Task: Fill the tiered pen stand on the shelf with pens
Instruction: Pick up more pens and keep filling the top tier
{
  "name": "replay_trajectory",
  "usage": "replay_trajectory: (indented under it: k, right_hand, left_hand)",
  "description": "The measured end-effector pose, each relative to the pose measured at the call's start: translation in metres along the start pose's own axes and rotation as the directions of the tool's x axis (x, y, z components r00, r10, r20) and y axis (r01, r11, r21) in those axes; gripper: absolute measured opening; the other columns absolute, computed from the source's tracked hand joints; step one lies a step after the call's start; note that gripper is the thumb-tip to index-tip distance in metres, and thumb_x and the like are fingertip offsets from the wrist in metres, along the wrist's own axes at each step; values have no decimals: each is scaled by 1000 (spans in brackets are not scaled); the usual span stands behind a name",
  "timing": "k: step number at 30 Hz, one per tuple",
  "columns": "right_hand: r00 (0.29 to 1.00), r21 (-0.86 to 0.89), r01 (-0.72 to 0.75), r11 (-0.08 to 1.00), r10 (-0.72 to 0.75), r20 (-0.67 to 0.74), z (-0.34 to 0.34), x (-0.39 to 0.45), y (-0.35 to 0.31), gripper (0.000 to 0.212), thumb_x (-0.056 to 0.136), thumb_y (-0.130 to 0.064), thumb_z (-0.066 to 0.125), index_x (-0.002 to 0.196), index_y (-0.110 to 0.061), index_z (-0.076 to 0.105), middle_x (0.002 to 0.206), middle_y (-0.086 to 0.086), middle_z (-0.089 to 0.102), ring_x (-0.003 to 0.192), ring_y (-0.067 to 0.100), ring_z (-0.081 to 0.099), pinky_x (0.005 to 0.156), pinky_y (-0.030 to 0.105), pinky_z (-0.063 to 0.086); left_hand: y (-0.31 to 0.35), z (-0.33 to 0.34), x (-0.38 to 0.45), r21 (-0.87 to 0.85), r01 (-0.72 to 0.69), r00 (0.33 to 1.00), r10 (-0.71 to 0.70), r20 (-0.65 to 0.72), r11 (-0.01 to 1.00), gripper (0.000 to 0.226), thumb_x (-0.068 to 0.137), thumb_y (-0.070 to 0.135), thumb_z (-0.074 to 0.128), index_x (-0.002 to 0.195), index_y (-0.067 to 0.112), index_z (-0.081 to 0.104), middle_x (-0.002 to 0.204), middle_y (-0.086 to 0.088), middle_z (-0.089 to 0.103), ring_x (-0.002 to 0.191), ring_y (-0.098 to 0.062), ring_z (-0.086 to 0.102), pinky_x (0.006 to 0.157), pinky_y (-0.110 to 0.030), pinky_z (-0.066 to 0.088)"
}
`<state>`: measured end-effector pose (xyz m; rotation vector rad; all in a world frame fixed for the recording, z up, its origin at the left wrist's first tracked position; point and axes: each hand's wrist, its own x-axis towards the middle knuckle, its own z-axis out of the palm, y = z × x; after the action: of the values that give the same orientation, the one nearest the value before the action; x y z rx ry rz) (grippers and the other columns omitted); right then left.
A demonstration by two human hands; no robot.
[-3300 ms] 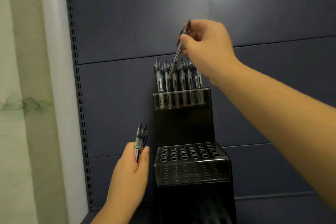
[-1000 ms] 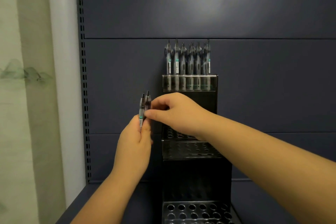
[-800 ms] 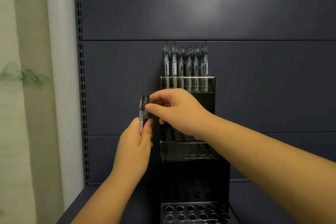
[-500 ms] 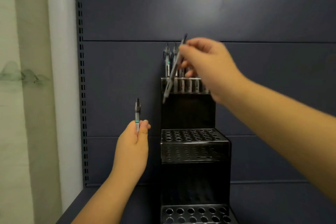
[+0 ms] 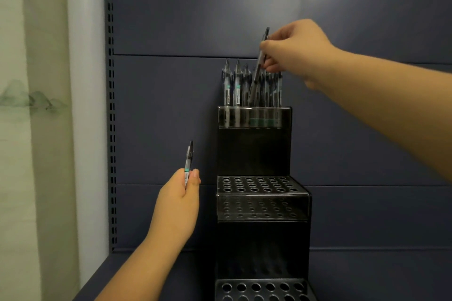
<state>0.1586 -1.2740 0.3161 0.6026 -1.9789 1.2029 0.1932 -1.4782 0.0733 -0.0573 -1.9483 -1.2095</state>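
bottom tier: front row of the pen stand (image 5: 261, 205) shows six holes with a second row cut off by the frame, no pens in them as far as I can see.
left hand (image 5: 177, 205): down to one spare pen (image 5: 188, 162), pinched upright between thumb and fingers just left of the stand. A second ago it had two.
middle tier: four rows of six holes, 24 total, none filled.
right hand (image 5: 297, 52): took the other pen (image 5: 259, 66) from the left hand and has carried it up; fingertips pinch its upper end, tip tilted down among the standing ones.
top tier pens (image 5: 252, 85): roughly six tops showing at the back (they overlap, so don't quote me).
meaning: the top tier is getting close to full, two tiers left and more pens needed.
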Motion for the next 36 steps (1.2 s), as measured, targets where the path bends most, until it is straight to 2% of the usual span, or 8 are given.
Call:
replay_trajectory:
  k: [4,10,13,17,22,28,32,36]
  right_hand:
    - [998,-51,-41,998,44,54,3,2,-3,24,96,-18,66,115,-3,68,80,13,74,68,17,74,69,30,64]
    - [965,-193,-95,977,138,222,7,-5,-13,16,98,-17,67,101,-1,66,86,16,74,76,21,77,62,27,64]
    - [969,-264,-57,963,118,219,10,-5,-16,18,98,-18,65,103,-1,66,85,14,74,66,21,74,60,30,64]
    - [971,-316,-35,948,108,215,11,-3,-18,19,98,-18,66,104,0,68,84,11,74,53,15,63,53,28,60]
    - [967,-366,-23,930,114,228,14,4,-21,21,98,-20,66,101,0,70,90,12,76,54,13,62,51,24,58]
    - [939,-438,-60,897,200,280,19,8,-23,19,100,-18,64,100,0,70,77,7,69,52,11,59,48,22,55]
    - [941,-446,-62,893,202,272,23,7,-20,19,100,-16,64,103,2,68,81,10,72,51,12,59,50,24,54]
    - [948,-421,-65,905,188,257,18,-2,-14,24,99,-24,66,101,-1,71,88,10,77,53,12,61,47,22,52]
  left_hand:
    - [0,0,0,13,-3,1000,3,-1,1000,36,104,36,41,88,9,59,63,0,48,57,-10,43,50,-13,38]
    - [0,2,-1,8,-14,1000,14,5,1000,39,104,35,43,90,2,58,63,1,46,55,-8,40,50,-14,36]
    - [1,3,-1,11,-15,1000,15,9,1000,39,104,35,43,89,3,58,61,2,45,51,-5,40,50,-14,37]
    - [1,3,-1,12,-13,999,13,29,1000,40,104,36,43,89,2,58,59,4,42,47,-4,38,47,-15,35]
    - [1,3,-1,21,-13,999,12,37,1000,40,104,37,42,89,4,58,59,4,43,50,-4,38,48,-16,36]
    - [1,4,-3,26,7,998,-9,63,1000,40,104,38,42,90,5,59,62,2,46,56,-8,42,49,-15,38]
    - [2,4,-2,27,5,998,-7,67,1000,39,104,37,43,89,5,59,60,4,46,51,-4,41,47,-14,36]
    - [5,3,-3,15,17,997,-18,78,1000,38,104,36,44,83,6,56,60,5,44,48,1,42,47,-12,36]
